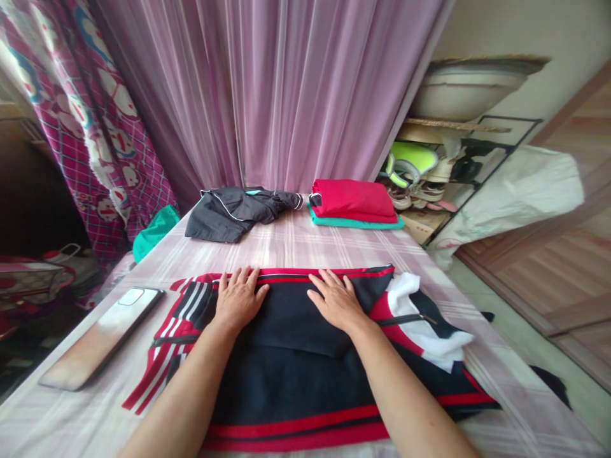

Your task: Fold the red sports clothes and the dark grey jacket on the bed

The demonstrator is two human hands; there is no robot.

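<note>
A black garment with red edging [296,318] lies partly folded across the table in front of me; its exact kind is hard to tell. Near its far edge, my left hand [238,298] rests flat with fingers spread. My right hand [337,299] presses the same far edge further right, its fingers also apart. White and red stripes run along the garment's left side. At its right end a white piece of cloth [405,299] and a dark zipper [405,319] show. Neither hand grips anything.
Behind the garment lie a dark grey garment [224,213] and a stack of folded red cloth [353,198] on teal cloth [353,222]. A smartphone [102,337] lies at the left. A shoe rack [477,184] stands right of the table [281,245], and a purple curtain [286,95] hangs behind.
</note>
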